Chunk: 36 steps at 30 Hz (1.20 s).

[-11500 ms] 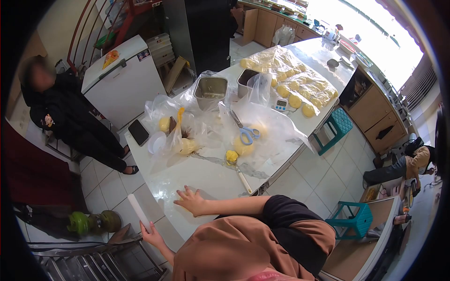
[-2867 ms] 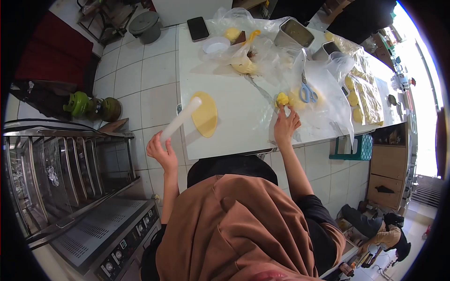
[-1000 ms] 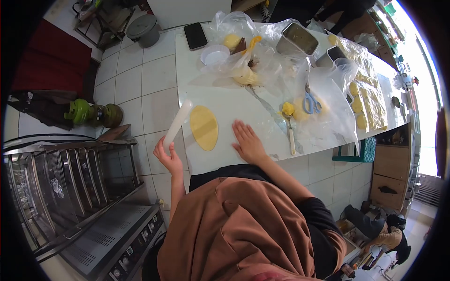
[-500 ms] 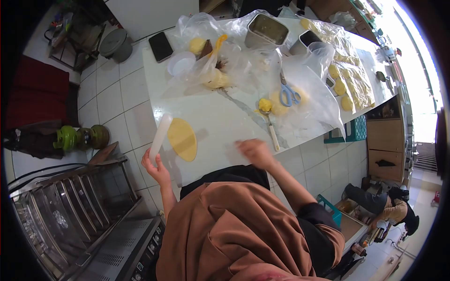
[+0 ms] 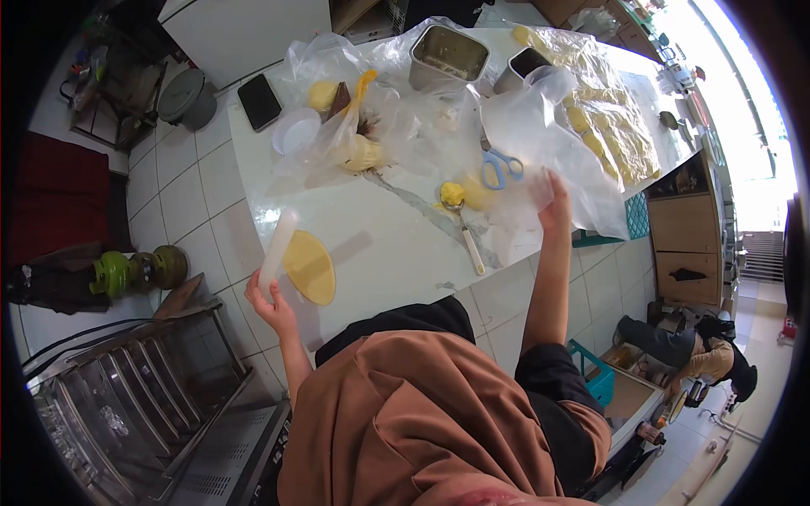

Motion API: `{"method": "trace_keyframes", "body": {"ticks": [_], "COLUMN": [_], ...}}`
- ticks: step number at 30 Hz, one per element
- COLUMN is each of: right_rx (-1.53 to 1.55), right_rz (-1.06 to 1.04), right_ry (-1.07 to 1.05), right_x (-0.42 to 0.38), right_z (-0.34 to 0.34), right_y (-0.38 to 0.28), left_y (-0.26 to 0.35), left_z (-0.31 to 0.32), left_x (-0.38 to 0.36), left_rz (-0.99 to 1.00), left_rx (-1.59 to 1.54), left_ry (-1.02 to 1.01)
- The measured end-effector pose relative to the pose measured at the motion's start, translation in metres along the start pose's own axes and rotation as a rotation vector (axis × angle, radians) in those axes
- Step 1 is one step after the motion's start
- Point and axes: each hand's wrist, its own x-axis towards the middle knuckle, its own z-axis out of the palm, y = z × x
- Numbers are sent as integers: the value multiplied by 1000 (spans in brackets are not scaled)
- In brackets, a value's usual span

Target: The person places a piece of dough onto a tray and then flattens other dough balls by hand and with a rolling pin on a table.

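Observation:
My left hand (image 5: 272,305) is closed around the lower end of a white rolling pin (image 5: 277,244), which is tilted over the table's left edge. Beside the pin lies a flat oval of yellow dough (image 5: 310,268). My right hand (image 5: 553,207) is at the near side of a clear plastic sheet (image 5: 527,118) and appears to pinch its edge; the fingers are partly blurred. A round dough piece (image 5: 479,196) shows through the sheet. Blue-handled scissors (image 5: 501,169) lie on top. Nearby, a spoon (image 5: 472,244) with a pale handle holds a yellow lump (image 5: 452,194).
Metal tins (image 5: 449,57) stand at the back of the white table (image 5: 380,244). A phone (image 5: 259,103), a paper cup liner (image 5: 296,133) and a plastic bag (image 5: 396,126) lie at the far left. Plastic-covered dough (image 5: 620,143) is at right. A person (image 5: 717,354) works farther off.
My right hand has moved from above the near table edge to the plastic sheet at the right. The sheet's near corner has shifted rightward. My left hand keeps the rolling pin; the view has shifted slightly.

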Motion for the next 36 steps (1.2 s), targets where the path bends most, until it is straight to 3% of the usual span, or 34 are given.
{"method": "trace_keyframes", "body": {"ticks": [3,6,8,10,12,15,18,21,24,27,29,33,36], "right_rx": [401,519,664,714,665,694,-579,-1256,-1695,-1674,-1131,-1321,-1673], "right_rz": [129,127,206,193,81,150,-256,-662,-955,-911,-492,-543,-550], "right_ry": [-256,-205,-506,-553,-360,-743,-134,-310,-454,-550,-542,-369,-404], "right_x": [28,32,37,35,33,11,0,13,20,40,81,29,26], "right_z": [3,9,8,7,9,4,-1,-9,10,-3,-47,22,19], "right_y": [-6,-4,-10,-10,-7,-12,5,18,19,30,63,-5,-34], "left_y": [0,-5,-8,-11,-13,-12,-16,-16,-6,-3,0,2,2], "left_z": [-7,-17,-24,-30,-30,-30,-29,-21,-19,-16,-15,-14,-19], "left_x": [-2,-10,-15,-19,-20,-19,-19,-22,-20,-21,-21,-21,-19], "left_rz": [15,26,-14,-57,-101,-88,-96,-140,-108,-70,-56,-47,-44], "left_rx": [-22,56,96,118,112,124,116,53,68,63,53,49,41], "left_ry": [8,50,71,91,121,144,122,121,41,4,-6,-17,-8]}}
